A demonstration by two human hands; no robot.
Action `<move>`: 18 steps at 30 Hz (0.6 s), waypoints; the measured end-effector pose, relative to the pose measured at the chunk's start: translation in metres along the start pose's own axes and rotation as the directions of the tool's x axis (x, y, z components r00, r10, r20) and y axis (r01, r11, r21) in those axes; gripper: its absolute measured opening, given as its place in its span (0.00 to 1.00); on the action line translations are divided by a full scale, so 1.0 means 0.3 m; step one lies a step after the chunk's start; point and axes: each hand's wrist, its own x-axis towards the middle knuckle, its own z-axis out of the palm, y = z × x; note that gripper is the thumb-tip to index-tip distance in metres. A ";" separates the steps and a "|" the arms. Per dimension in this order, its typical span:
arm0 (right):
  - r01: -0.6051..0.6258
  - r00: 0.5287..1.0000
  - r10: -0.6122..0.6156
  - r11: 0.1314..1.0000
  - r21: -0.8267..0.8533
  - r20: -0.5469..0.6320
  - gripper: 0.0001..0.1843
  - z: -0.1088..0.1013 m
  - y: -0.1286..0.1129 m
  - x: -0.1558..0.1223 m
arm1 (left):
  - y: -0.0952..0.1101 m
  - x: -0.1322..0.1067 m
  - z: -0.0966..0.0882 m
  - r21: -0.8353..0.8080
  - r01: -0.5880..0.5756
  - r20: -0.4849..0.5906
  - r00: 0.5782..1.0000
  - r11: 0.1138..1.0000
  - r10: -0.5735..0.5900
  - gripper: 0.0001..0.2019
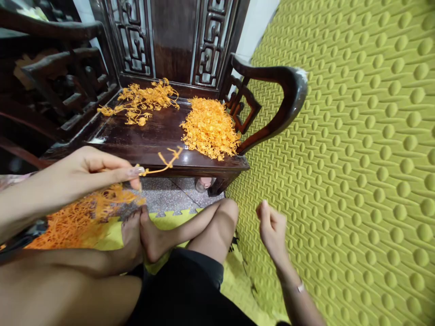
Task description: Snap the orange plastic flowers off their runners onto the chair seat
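Note:
Pinched between the thumb and fingers of my left hand [112,170] is a thin orange branched stem [163,170], its forked end pointing right in front of the seat edge. My right hand [273,226] is closed, held up beside my knee near the green wall. Whatever its fingers may hold is hidden. On the dark wooden seat [159,136] lies a loose tangle of orange branched stems [146,102] at the back left. A dense heap of small orange pieces [210,129] sits at the seat's right side.
The carved wooden armchair has a curved right armrest [292,97]. Yellow-green textured padding [356,158] covers the right side. A large orange pile [74,222] lies on the floor at left, beside my bare feet [152,240]. A pinkish container [204,183] stands under the seat.

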 end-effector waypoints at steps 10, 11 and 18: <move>0.331 0.932 -0.360 0.897 -0.292 -0.051 0.19 0.403 -0.117 0.812 | 0.201 0.044 0.130 -0.070 -0.038 -0.054 0.998 0.997 0.034 0.11; 0.286 0.951 -0.308 0.892 -0.349 -0.008 0.20 0.436 -0.124 0.847 | 0.198 0.048 0.133 -0.081 -0.050 -0.035 0.998 0.995 0.048 0.11; 0.505 0.816 -0.466 0.862 0.031 -0.344 0.19 0.454 -0.287 0.649 | 0.152 0.085 0.145 -0.155 -0.021 0.057 0.998 0.988 0.030 0.14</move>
